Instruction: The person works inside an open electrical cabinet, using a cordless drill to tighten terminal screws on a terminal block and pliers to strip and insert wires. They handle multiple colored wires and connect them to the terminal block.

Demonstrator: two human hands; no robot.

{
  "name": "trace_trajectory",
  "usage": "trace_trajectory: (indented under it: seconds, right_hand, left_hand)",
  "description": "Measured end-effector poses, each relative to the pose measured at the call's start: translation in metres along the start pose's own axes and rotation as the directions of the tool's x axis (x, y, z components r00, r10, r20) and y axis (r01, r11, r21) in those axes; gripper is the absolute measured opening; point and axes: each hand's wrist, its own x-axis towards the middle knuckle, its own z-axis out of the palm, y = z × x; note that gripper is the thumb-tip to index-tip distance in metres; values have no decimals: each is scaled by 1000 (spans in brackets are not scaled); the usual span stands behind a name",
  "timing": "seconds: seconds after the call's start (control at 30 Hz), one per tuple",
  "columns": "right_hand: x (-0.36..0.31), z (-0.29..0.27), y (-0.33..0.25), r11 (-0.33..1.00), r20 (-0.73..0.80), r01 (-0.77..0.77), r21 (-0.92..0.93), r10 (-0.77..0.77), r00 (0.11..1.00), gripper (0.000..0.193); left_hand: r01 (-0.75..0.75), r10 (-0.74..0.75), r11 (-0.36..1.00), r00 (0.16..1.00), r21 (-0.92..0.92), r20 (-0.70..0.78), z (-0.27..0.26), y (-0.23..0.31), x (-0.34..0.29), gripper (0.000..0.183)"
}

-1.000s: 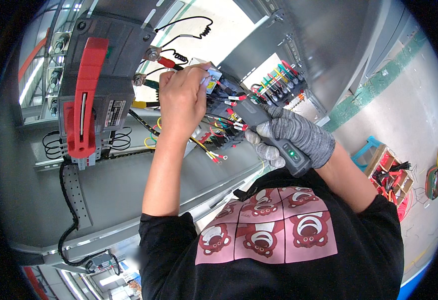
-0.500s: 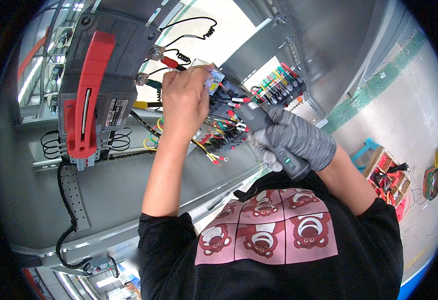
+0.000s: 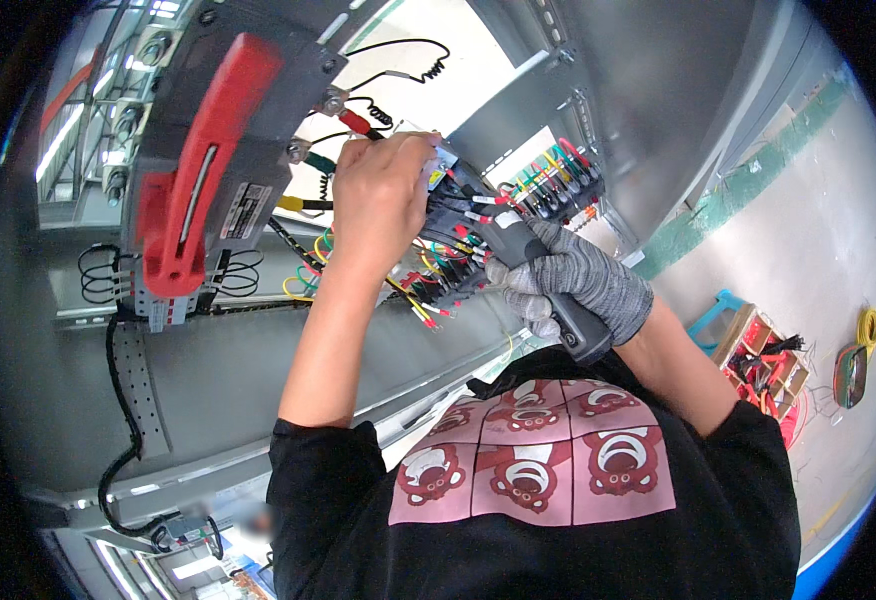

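Inside the grey metal cabinet (image 3: 228,380), the bare left hand (image 3: 386,190) is sitting right up at a small block with a pale blue face (image 3: 442,167), so that's the nearer hand by far. Its fingers are curling over the block's left side, but their tips are hiding, so I honestly can't tell if they're pinching it or just resting there. The gloved right hand (image 3: 580,278) is wrapping firmly around a dark grey power tool (image 3: 514,243), lower right of the block. The tool's long axis is running from lower right to upper left, nose pointing roughly at the block. The very tip is getting lost among dark parts, so contact's anyone's guess.

What's crowding the gap: wires with red sleeves (image 3: 492,200) are crossing right by the nose. Loose yellow wires (image 3: 415,307) are dangling below the left hand. A big red lever (image 3: 228,105) is standing off to the left, and a box of tools (image 3: 732,343) is sitting well apart at right, by a blue stool (image 3: 722,306).
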Motion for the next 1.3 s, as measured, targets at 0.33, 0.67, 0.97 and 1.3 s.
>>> trace_trajectory:
  seconds: [0.33,0.67,0.97,1.3]
  right_hand:
    - [-43,-28,-3,922,-124,125,-366,-182,975,65]
    - [-4,-19,-33,508,-36,377,-775,-630,775,41]
    - [63,8,-99,630,-5,522,-575,-640,768,38]
    - [97,0,-64,190,203,490,-851,-742,639,41]
  left_hand:
    - [27,-27,995,1000,-92,-1,-23,5,-9,12]
    - [148,-112,932,986,-330,127,-24,-2,6,13]
    - [212,-215,890,976,-403,40,-24,-5,-7,11]
    - [126,-187,896,977,-426,-103,-15,-7,-13,9]
